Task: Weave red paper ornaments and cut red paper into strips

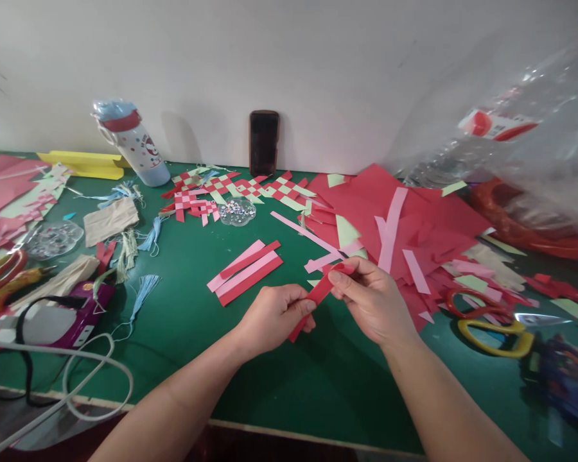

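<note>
A red paper strip (322, 290) stretches between my two hands above the green table. My left hand (282, 314) pinches its lower end, closed with the thumb on top. Closed on the upper end, my right hand (366, 295) seems to bend the strip over at the fingertips. Left of the hands lie several pink and red paper strips (248, 271) side by side on the table. Just beyond my right hand are loose pink strips (313, 234) and a pile of red paper (376, 199) with pink and green scraps on it.
Woven checkered paper pieces (250, 187), a dish of gems (237, 212) and an upright phone (264, 142) stand at the back. A bottle (132, 144), tassels (142, 295), a purple device (77, 314) and a white cable (125, 378) are left. Scissors (496, 333) and plastic wrapping (534, 147) are right.
</note>
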`<action>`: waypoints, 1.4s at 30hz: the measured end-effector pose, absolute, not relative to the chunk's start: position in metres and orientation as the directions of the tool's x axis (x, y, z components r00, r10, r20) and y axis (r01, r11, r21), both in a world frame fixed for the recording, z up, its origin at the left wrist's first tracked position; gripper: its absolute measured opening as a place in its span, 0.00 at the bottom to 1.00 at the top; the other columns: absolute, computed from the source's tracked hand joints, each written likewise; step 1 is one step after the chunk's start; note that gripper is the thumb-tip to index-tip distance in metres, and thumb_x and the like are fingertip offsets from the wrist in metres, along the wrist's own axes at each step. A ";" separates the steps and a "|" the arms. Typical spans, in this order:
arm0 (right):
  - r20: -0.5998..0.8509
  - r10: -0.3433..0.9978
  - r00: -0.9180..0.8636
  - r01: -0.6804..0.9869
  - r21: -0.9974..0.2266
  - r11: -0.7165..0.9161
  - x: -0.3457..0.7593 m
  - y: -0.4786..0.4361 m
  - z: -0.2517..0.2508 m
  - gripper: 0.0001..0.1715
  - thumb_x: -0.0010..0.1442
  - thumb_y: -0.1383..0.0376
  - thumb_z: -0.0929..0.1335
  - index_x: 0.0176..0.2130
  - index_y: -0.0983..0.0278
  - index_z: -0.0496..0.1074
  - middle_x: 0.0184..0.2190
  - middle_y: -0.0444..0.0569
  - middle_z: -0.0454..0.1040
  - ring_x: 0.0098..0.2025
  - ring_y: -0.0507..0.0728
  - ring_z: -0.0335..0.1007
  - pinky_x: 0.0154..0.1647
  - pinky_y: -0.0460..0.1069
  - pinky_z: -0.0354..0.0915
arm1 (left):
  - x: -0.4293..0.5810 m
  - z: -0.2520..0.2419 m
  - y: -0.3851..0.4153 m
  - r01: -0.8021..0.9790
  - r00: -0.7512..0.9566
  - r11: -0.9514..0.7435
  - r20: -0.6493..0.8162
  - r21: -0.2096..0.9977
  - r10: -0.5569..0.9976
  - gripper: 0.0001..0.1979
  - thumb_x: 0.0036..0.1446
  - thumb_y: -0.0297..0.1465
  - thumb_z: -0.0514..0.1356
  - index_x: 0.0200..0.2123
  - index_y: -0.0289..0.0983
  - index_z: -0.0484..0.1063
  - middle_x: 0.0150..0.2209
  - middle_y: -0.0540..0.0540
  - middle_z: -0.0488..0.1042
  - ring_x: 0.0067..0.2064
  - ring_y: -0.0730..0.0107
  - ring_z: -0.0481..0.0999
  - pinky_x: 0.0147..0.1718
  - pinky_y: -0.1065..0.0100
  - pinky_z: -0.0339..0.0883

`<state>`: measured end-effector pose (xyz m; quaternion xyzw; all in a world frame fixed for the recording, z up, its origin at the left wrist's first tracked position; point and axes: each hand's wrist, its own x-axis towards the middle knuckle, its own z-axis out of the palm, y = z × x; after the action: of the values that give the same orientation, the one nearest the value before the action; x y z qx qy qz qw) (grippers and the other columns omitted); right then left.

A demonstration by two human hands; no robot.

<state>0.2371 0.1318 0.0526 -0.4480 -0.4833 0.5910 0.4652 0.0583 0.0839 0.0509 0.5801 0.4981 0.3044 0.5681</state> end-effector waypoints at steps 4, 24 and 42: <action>-0.087 0.977 -0.193 -0.112 -0.988 -0.110 0.240 0.133 0.053 0.14 0.49 0.59 0.77 0.34 0.61 0.73 0.23 0.40 0.68 0.23 0.48 0.60 0.24 0.47 0.59 | 0.058 0.049 0.084 0.249 0.321 0.134 -0.213 0.959 0.923 0.14 0.63 0.36 0.54 0.26 0.37 0.69 0.27 0.48 0.78 0.25 0.76 0.72 0.25 0.74 0.63; -0.026 0.995 -0.094 -0.141 -0.989 -0.039 0.242 0.138 0.050 0.16 0.50 0.54 0.76 0.27 0.62 0.73 0.18 0.40 0.65 0.22 0.47 0.60 0.23 0.45 0.58 | 0.059 0.057 0.084 0.364 0.299 0.087 -0.205 0.927 0.932 0.13 0.63 0.31 0.52 0.25 0.37 0.68 0.26 0.52 0.76 0.20 0.79 0.68 0.24 0.75 0.61; -0.114 0.912 -0.395 -0.009 -0.992 -0.128 0.241 0.131 0.054 0.18 0.51 0.55 0.76 0.38 0.61 0.74 0.27 0.43 0.71 0.27 0.50 0.65 0.28 0.47 0.63 | 0.058 0.051 0.084 0.150 0.324 0.187 -0.227 0.971 0.919 0.13 0.63 0.37 0.55 0.29 0.36 0.70 0.27 0.48 0.77 0.25 0.75 0.74 0.24 0.75 0.65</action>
<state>0.2405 0.1309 0.0538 -0.4105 -0.5498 0.6287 0.3659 0.0582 0.0839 0.0509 0.5507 0.4849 0.3210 0.5988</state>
